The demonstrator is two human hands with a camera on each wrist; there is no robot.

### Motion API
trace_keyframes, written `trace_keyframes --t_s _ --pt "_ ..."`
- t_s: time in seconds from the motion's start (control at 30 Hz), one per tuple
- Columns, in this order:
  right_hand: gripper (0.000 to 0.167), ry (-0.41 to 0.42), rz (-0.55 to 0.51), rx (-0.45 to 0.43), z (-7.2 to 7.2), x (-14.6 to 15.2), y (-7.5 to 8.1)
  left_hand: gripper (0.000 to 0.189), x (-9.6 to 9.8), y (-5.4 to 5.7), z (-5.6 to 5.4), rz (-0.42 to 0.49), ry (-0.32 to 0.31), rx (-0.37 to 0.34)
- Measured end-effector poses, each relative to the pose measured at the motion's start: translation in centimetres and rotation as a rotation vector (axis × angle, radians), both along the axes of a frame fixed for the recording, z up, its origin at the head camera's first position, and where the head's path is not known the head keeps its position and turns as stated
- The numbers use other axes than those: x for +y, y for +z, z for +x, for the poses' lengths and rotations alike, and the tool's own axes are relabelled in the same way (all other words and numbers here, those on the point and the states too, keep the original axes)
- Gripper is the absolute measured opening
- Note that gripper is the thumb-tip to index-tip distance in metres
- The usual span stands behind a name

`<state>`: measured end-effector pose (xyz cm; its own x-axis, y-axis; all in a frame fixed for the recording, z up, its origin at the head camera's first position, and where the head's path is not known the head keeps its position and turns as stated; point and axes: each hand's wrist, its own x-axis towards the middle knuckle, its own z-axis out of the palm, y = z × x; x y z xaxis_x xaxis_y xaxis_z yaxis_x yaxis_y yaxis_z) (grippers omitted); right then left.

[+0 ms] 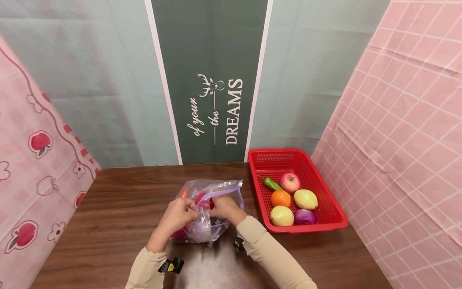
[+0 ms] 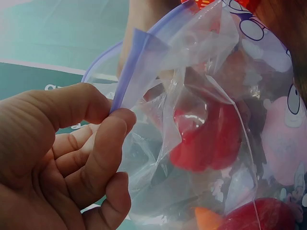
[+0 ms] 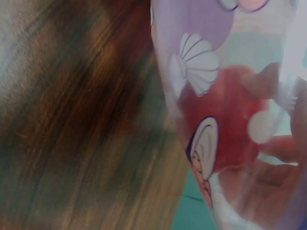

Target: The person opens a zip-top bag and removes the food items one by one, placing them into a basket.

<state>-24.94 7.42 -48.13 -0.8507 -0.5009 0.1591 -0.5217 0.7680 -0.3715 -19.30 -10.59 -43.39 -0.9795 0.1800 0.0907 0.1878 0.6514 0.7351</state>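
A clear zip bag (image 1: 205, 233) with a lilac zip edge and cartoon prints stands on the table. My left hand (image 1: 177, 214) pinches the zip edge (image 2: 125, 79) between thumb and forefinger, holding the mouth apart. Through that mouth reaches my right hand (image 1: 224, 206), its fingers (image 3: 283, 147) curled round a red bell pepper (image 2: 211, 139) inside. Lower in the bag, the left wrist view has another red rounded thing (image 2: 261, 215) beside an orange pointed tip (image 2: 207, 219). Film and prints partly hide the contents.
To the right, a red plastic basket (image 1: 255, 176) holds an apple (image 1: 290, 183), a green pepper (image 1: 272, 184), an orange (image 1: 280, 198), two pale yellow fruits (image 1: 305, 199) and a purple onion (image 1: 305, 217). Cloth-covered walls stand behind and at both sides of the wooden table (image 1: 119, 208).
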Motion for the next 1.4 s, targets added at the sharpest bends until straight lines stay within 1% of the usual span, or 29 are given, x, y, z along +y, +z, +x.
trace_keyframes --t_s 0.1,0.17,0.27,0.33,0.37,0.4,0.53,0.63,0.73,0.93,1.1,1.17,1.4 --pt "0.05 0.016 -0.043 0.035 0.7 0.8 0.3 0.015 0.1 0.0 0.1 0.003 -0.005 -0.004" --pt "0.047 0.023 -0.071 0.086 1.1 1.4 0.5 0.015 0.2 -0.1 0.1 0.008 -0.002 -0.001" --pt "0.043 0.03 -0.119 0.126 1.5 2.2 0.8 0.015 0.2 -0.1 0.2 0.016 0.004 0.0" --pt "0.042 0.021 -0.122 0.142 1.7 2.6 1.2 0.014 0.2 -0.1 0.2 0.015 0.008 0.003" --pt "0.044 0.011 -0.114 0.144 1.8 2.7 1.5 0.014 0.2 -0.1 0.2 0.016 0.01 0.004" --pt "0.047 -0.004 -0.1 0.125 2.0 2.9 1.7 0.014 0.1 -0.1 0.2 0.013 0.011 0.006" --pt "0.054 -0.05 -0.01 0.105 2.8 3.4 2.9 0.014 0.0 0.0 0.1 0.009 0.019 0.008" --pt "0.056 -0.052 0.012 0.104 3.3 3.7 3.5 0.014 -0.1 0.0 0.1 0.007 0.02 0.017" --pt "0.053 -0.047 0.002 0.114 3.7 4.0 4.0 0.014 -0.1 -0.3 0.1 0.016 0.028 0.022" --pt "0.042 -0.062 -0.071 0.132 4.1 4.3 4.5 0.012 0.0 -0.3 0.0 0.024 0.061 0.017" --pt "0.051 -0.078 -0.1 0.14 4.6 5.0 5.3 0.011 0.1 -0.1 0.1 0.022 0.07 0.037" --pt "0.055 -0.081 -0.102 0.138 4.7 5.3 5.7 0.011 0.2 -0.1 0.1 0.027 0.075 0.033" --pt "0.062 -0.121 -0.111 0.088 5.0 7.1 7.0 0.011 0.3 -0.1 0.1 0.034 0.086 0.019"
